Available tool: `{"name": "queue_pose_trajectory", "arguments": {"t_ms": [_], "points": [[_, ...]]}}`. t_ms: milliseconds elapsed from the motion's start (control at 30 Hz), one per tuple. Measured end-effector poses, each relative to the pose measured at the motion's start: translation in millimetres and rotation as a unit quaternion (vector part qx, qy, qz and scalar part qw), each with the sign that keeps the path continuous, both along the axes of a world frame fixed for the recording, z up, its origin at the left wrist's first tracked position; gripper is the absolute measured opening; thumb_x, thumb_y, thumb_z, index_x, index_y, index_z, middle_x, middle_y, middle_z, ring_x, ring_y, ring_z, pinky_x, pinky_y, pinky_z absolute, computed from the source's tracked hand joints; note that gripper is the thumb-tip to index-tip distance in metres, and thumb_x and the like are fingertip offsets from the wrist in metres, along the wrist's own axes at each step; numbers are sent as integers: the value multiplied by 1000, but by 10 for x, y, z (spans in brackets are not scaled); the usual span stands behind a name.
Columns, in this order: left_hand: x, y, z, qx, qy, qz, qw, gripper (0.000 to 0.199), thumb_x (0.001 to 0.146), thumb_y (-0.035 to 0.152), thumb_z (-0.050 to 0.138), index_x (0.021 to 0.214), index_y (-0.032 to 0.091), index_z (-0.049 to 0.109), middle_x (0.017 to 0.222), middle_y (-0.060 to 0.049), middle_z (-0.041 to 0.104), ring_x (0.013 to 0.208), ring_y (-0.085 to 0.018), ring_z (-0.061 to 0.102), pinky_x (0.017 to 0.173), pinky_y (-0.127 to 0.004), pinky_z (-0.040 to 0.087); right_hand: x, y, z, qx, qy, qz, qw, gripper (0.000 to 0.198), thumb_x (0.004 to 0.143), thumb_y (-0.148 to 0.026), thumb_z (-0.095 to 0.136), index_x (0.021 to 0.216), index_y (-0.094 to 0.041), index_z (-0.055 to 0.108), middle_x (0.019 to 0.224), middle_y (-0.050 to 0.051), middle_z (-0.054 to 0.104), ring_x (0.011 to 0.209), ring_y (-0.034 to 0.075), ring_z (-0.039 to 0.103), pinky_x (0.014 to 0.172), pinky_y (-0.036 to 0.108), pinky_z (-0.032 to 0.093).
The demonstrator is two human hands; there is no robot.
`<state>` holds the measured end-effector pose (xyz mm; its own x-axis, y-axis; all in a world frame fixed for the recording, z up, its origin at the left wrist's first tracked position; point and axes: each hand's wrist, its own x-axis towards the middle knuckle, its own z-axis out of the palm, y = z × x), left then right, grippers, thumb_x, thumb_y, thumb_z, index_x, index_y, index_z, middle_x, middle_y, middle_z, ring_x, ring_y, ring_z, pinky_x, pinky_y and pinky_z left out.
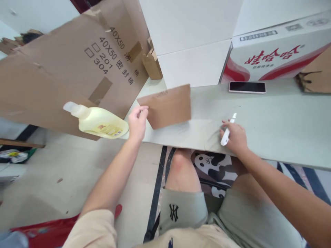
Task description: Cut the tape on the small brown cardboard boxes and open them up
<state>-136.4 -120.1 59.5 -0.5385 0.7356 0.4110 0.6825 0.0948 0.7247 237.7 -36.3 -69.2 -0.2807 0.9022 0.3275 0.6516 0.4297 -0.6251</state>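
My left hand [138,123] pinches the left edge of a flat brown cardboard piece [170,108] between thumb and fingers. The piece is tilted over the pale table [281,127], and faint writing shows near its top edge. My right hand [236,137] is closed around a white utility knife [226,135], a short length of blade sticking out at its far end. This hand is low over the table near its front edge, to the right of the cardboard. Just left of my left hand is a pale yellow bottle [103,120] with a white cap, at the table's left end.
A large printed cardboard box [64,65] stands on the left. White boxes [193,65] line the back, beside a red-and-white carton [269,58]. A phone [247,87] lies before the carton. Brown cardboard [318,74] is at the far right, and a small carton [152,65] at back left.
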Motion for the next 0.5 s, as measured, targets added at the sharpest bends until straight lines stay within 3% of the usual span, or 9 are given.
{"name": "queue_pose_trajectory", "arguments": {"t_ms": [133, 233, 400, 500], "points": [[683, -622, -244, -11, -79, -107, 991, 31, 93, 49, 59, 97, 22, 72, 115, -10, 72, 115, -26, 70, 101, -41, 58, 93, -549, 263, 47, 184, -12, 982, 20, 97, -41, 56, 111, -27, 51, 132, 16, 74, 134, 33, 66, 111, 58, 51], [1191, -804, -402, 32, -100, -180, 978, 24, 94, 46, 62, 92, 24, 69, 114, -11, 73, 126, -29, 68, 106, -46, 57, 224, -866, 447, 70, 261, 29, 962, 29, 95, -50, 62, 109, -28, 50, 127, 15, 75, 133, 35, 67, 112, 61, 50], [1677, -664, -602, 84, -131, -228, 961, 17, 97, 40, 61, 93, 27, 51, 108, -7, 69, 137, -28, 63, 110, -50, 56, 473, -974, 580, 67, 252, -58, 964, 31, 94, -48, 66, 110, -29, 46, 118, 13, 76, 134, 33, 66, 117, 64, 46], [1735, -422, -553, 105, -84, -214, 967, 34, 94, 44, 67, 116, 30, 47, 135, -11, 59, 149, -28, 51, 114, -49, 54, 553, -962, 537, 34, 276, -88, 957, 40, 91, -43, 71, 116, -30, 43, 139, 16, 66, 134, 30, 65, 117, 60, 47]]}}
